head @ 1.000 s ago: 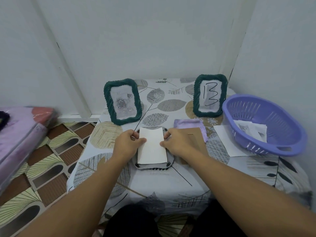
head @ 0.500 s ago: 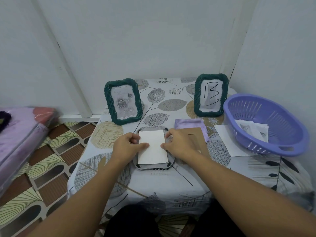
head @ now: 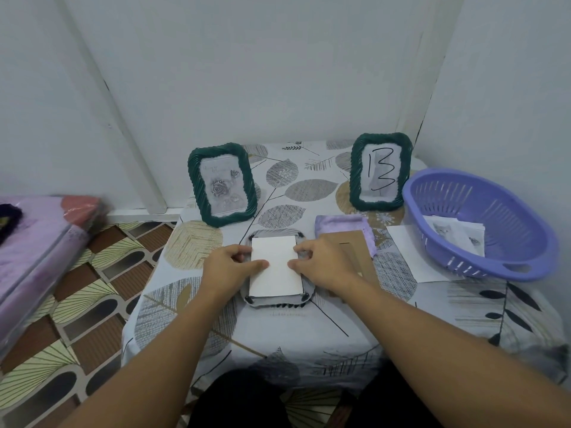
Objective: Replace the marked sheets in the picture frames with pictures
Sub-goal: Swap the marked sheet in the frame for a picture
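A green picture frame lies face down on the table in front of me. A white sheet lies blank side up in its back. My left hand pinches the sheet's left edge, thumb on top. My right hand pinches its right edge. At the back left a green frame stands upright with a rose picture in it. At the back right another green frame stands upright, holding a sheet marked "13".
A brown cardboard backing lies on a purple cloth just right of my right hand. A purple basket with pictures in it stands at the right, partly on a white sheet. The wall is close behind.
The white sheet has come down from slightly raised to flat inside the face-down frame's back. Both hands stayed on its side edges.
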A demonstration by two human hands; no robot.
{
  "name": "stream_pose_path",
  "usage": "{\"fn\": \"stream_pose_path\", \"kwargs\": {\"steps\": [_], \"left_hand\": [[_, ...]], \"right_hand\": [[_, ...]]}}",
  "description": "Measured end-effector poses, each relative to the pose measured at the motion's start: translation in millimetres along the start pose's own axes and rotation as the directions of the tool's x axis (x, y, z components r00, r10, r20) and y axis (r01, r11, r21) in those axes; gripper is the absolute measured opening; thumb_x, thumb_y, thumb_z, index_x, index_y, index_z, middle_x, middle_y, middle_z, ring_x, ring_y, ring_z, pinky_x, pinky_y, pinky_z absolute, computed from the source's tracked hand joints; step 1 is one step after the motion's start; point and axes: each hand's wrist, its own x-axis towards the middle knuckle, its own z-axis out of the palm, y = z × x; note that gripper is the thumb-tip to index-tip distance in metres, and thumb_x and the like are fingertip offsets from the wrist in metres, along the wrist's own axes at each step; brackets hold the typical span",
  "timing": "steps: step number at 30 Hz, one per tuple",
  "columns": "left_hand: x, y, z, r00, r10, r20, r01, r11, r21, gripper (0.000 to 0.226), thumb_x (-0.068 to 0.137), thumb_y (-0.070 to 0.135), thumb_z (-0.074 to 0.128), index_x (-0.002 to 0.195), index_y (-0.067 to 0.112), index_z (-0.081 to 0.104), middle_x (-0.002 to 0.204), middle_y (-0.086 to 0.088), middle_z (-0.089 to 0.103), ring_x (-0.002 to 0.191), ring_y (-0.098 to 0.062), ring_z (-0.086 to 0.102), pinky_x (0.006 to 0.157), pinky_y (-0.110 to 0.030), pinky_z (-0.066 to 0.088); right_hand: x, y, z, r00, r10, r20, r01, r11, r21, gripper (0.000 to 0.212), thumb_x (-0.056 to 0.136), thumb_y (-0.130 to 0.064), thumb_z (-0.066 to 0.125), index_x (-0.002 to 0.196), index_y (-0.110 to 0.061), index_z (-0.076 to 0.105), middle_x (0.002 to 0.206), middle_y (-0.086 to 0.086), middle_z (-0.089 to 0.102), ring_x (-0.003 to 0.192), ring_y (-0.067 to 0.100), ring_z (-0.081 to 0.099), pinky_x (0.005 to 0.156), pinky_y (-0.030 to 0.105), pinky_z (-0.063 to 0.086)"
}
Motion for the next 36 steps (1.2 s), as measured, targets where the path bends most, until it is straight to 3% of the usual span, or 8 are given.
{"fn": "stream_pose_path", "kwargs": {"steps": [15, 19, 24, 31, 36], "left_hand": [[2.8, 1.6, 0.0, 0.999, -0.012, 0.036, 0.011, 1.0, 0.01, 0.054, 0.064, 0.035, 0.097, 0.112, 0.022, 0.077, 0.086, 0.003, 0.061, 0.075, -0.013, 0.058, 0.067, -0.023, 0.045], [4.3, 1.0, 0.1, 0.998, -0.028, 0.048, 0.027, 0.999, 0.018, 0.056, 0.064, 0.034, 0.097, 0.114, 0.022, 0.076, 0.088, 0.004, 0.061, 0.077, -0.013, 0.058, 0.066, -0.023, 0.044], [6.9, -2.6, 1.2, 0.998, -0.041, 0.05, 0.042, 0.999, -0.016, 0.064, 0.06, 0.034, 0.099, 0.117, 0.02, 0.076, 0.087, 0.004, 0.063, 0.078, -0.013, 0.061, 0.07, -0.022, 0.046], [6.4, -1.5, 2.6, 0.997, -0.043, 0.059, 0.042, 0.999, 0.006, 0.062, 0.059, 0.038, 0.099, 0.116, 0.025, 0.076, 0.09, 0.002, 0.066, 0.08, -0.015, 0.062, 0.067, -0.022, 0.045], [6.6, -0.6, 3.2, 0.997, -0.051, 0.063, 0.05, 0.998, 0.026, 0.058, 0.059, 0.04, 0.098, 0.112, 0.03, 0.076, 0.098, -0.002, 0.071, 0.087, -0.019, 0.067, 0.07, -0.026, 0.049]], "right_hand": [[-2.6, -0.1, -2.8, 1.0, -0.008, -0.002, 0.008, 1.0, -0.013, 0.051, 0.081, -0.044, 0.078, 0.128, -0.026, 0.068, 0.118, 0.002, 0.068, 0.102, 0.02, 0.065, 0.083, 0.03, 0.051], [-5.1, -1.7, -4.0, 1.0, -0.016, -0.007, 0.016, 1.0, -0.004, 0.053, 0.08, -0.042, 0.078, 0.13, -0.027, 0.065, 0.125, 0.001, 0.065, 0.107, 0.021, 0.064, 0.088, 0.033, 0.053], [-7.1, -3.3, -8.2, 0.999, -0.022, 0.023, 0.022, 1.0, -0.018, 0.045, 0.083, -0.038, 0.076, 0.125, -0.025, 0.068, 0.107, -0.001, 0.07, 0.097, 0.019, 0.064, 0.082, 0.033, 0.054], [-7.8, -5.3, -10.0, 0.999, -0.006, 0.054, 0.007, 1.0, -0.027, 0.049, 0.086, -0.033, 0.073, 0.133, -0.028, 0.065, 0.123, -0.001, 0.067, 0.112, 0.019, 0.062, 0.088, 0.028, 0.049], [-8.7, -6.8, -11.2, 0.998, 0.011, 0.056, -0.01, 1.0, -0.018, 0.051, 0.085, -0.034, 0.073, 0.135, -0.029, 0.064, 0.124, -0.002, 0.066, 0.111, 0.017, 0.062, 0.082, 0.026, 0.045]]}}
